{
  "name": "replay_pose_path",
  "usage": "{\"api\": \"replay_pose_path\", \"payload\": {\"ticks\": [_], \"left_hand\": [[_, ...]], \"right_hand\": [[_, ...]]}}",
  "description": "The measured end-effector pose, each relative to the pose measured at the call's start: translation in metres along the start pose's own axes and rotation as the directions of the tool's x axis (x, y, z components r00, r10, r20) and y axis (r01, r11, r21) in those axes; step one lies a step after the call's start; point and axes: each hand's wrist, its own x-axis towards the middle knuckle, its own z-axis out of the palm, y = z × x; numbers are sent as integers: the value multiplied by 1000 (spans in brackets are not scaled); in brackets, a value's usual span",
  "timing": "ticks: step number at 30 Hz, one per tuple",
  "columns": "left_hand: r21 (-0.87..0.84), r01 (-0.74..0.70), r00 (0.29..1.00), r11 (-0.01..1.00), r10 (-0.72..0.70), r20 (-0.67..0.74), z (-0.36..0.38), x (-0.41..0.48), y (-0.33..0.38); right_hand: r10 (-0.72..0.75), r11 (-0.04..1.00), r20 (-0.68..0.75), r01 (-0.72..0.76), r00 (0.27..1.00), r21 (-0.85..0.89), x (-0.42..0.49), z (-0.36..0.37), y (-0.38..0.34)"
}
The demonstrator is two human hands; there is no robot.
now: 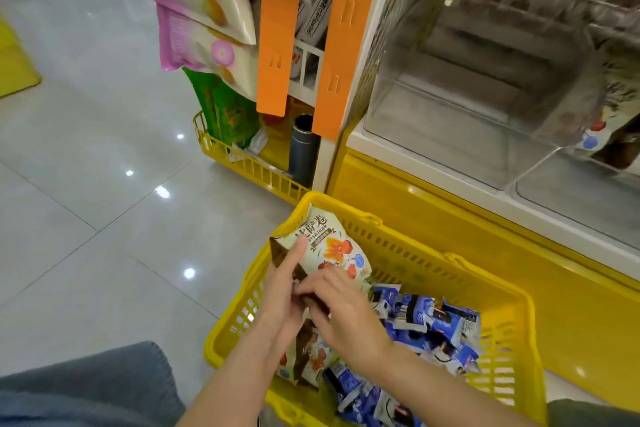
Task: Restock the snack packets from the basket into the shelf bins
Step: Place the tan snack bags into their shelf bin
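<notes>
Yellow plastic, slotted all round its walls, makes up the one basket (516, 333) on the floor before me. Above its left corner I hold one cream packet (334, 248), glossy and pillow-shaped, with a dark brown side and red-orange print. My left hand (284, 291) grips its lower left edge, forefinger laid straight up the front. My right hand (343, 308) pinches the brown bottom seam with curled fingers. So both hands are closed on that single packet.

A second packet of the same kind (308, 357) lies in the basket under my wrists. Beside it sits a loose heap of small blue-and-white packets (426, 322), crinkled and shiny, too many to count.

On the shelf above stand two clear plastic bins: the near bin (467, 107), boxy and see-through, and the right bin (571, 191), of which only a part shows. Two flat orange strips (277, 52) hang at the shelf end, over a yellow wire rack (242, 163) on the pale polished tile floor (86, 184).
</notes>
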Motion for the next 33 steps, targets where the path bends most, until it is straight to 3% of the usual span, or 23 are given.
{"api": "replay_pose_path", "payload": {"ticks": [3,5,7,8,10,12,14,16,18,22,24,27,33], "left_hand": [[26,-100,994,995,101,-47,-2,-2,6],[92,-168,984,982,172,-44,-2,-4,10],[196,-186,979,963,198,-42,-1,-6,15],[252,-178,980,951,196,-46,0,-7,17],[332,-141,984,933,168,-55,0,-7,20],[371,-110,990,922,134,-40,0,-8,22],[392,-73,996,917,89,-23,0,-9,23],[433,-27,999,901,40,-21,0,-10,22],[500,-37,998,865,55,-22,-1,-12,22],[522,-62,981,851,149,-126,-10,-6,35],[483,-62,970,873,167,-177,-16,-2,38],[454,-65,956,888,186,-227,-20,3,39],[460,-25,946,888,170,-276,-24,12,35]], "right_hand": [[22,991,25,-25,999,131,-9,-3,-8],[169,974,-103,-150,980,167,-9,-11,-9],[357,927,-216,-317,909,199,-3,-21,-3],[463,877,-190,-416,866,241,0,-27,0],[622,713,46,-590,781,380,6,-37,7],[647,558,258,-676,718,481,10,-44,11],[663,503,296,-702,688,504,13,-44,14],[717,465,247,-711,652,527,15,-39,15],[735,457,233,-719,637,524,19,-32,14],[690,532,219,-689,690,492,17,-15,26],[744,549,156,-728,649,411,10,-4,47],[793,536,203,-816,575,218,-3,19,80],[760,566,332,-820,559,85,7,54,113]]}}
